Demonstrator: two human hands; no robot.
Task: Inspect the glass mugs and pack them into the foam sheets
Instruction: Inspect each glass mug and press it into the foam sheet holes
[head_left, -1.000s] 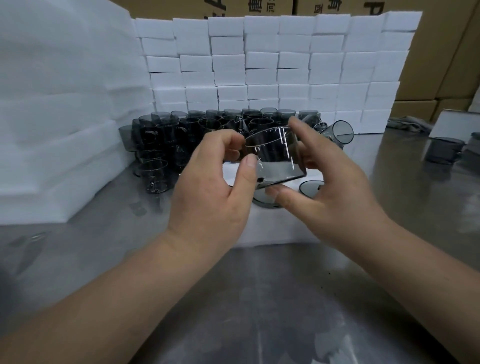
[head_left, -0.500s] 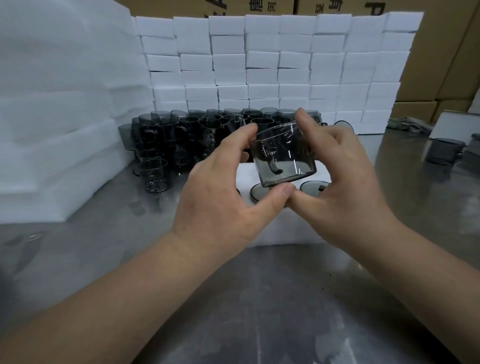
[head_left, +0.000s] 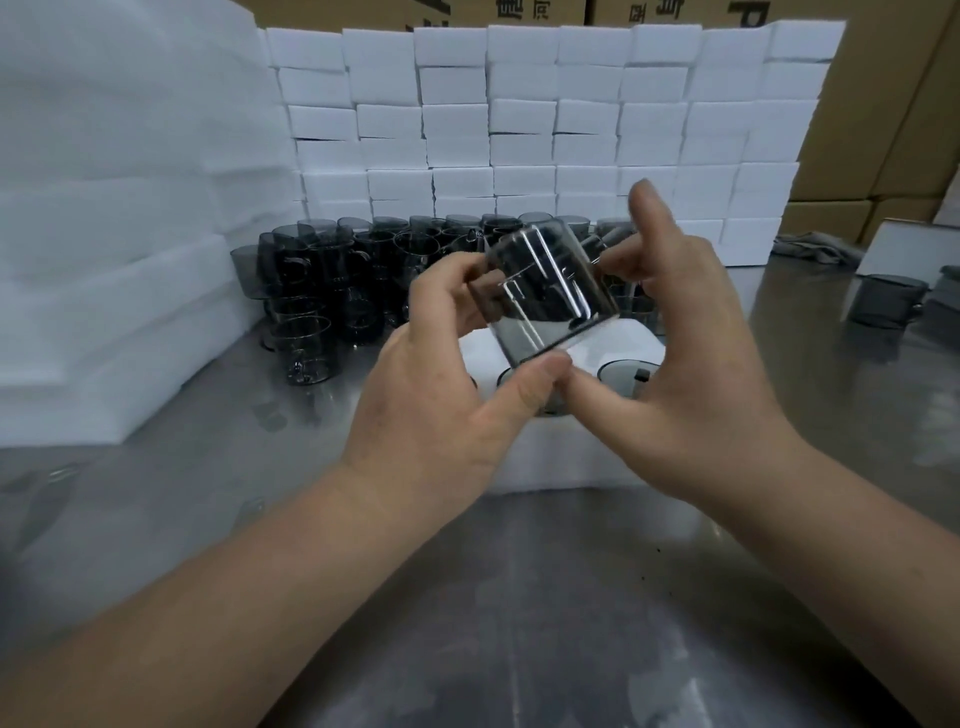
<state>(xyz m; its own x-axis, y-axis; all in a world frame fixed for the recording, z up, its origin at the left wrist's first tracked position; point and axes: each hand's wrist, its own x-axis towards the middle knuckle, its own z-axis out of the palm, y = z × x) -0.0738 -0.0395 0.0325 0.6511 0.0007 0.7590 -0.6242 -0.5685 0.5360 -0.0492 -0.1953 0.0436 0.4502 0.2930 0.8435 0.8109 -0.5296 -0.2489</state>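
A smoky glass mug (head_left: 550, 291) was held tilted in the air just above the white foam sheet (head_left: 571, 457), caught between both hands. The left hand (head_left: 447, 395) gripped it from the left, thumb pressed under the lower edge and fingers curled against the side. The right hand (head_left: 691, 364) held it from the right, its thumb meeting the left thumb beneath the glass and its fingers reaching round the far side; one blurred finger stood up above the mug. Whether the mug's handle faced away from the camera could not be told.

Dark mugs already sat in the foam sheet's holes, one (head_left: 621, 376) showing under the right hand. Behind the foam sheet a cluster of mugs (head_left: 363, 280) stood on the metal table (head_left: 519, 597), and beyond them rose a wall of white foam blocks (head_left: 519, 130). Left of the foam sheet lay a tall stack of foam sheets (head_left: 104, 260). Far to its right stood another mug (head_left: 883, 301).
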